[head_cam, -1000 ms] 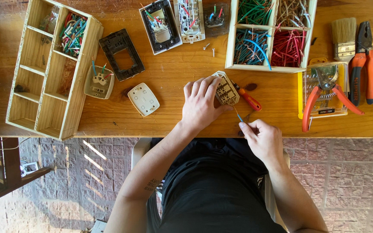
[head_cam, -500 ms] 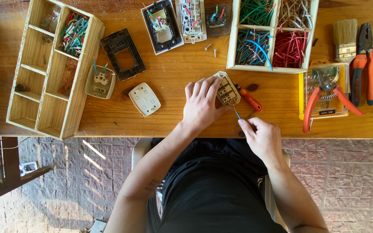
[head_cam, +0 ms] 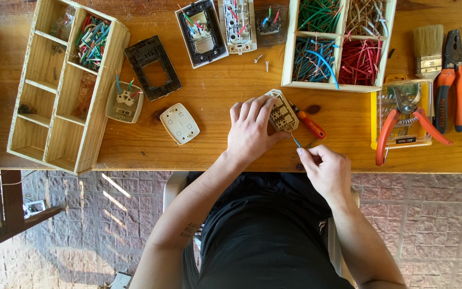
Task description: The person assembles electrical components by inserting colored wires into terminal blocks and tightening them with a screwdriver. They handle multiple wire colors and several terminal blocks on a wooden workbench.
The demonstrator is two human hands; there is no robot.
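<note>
Left hand (head_cam: 249,131): closed over the socket (head_cam: 282,112), frame centre — light, rigid plastic, best gripped by its edges.
Right hand (head_cam: 324,168): a thin blue wire (head_cam: 295,141) is pinched — flexible, easily dropped.

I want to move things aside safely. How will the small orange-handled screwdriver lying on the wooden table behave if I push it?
The orange-handled screwdriver looks rigid, so it should not bend. Its handle seems rounded, so it may roll on the flat wooden table. It is small and probably light. It lies beside the beige socket module under the left hand, so a push could knock that.
</note>
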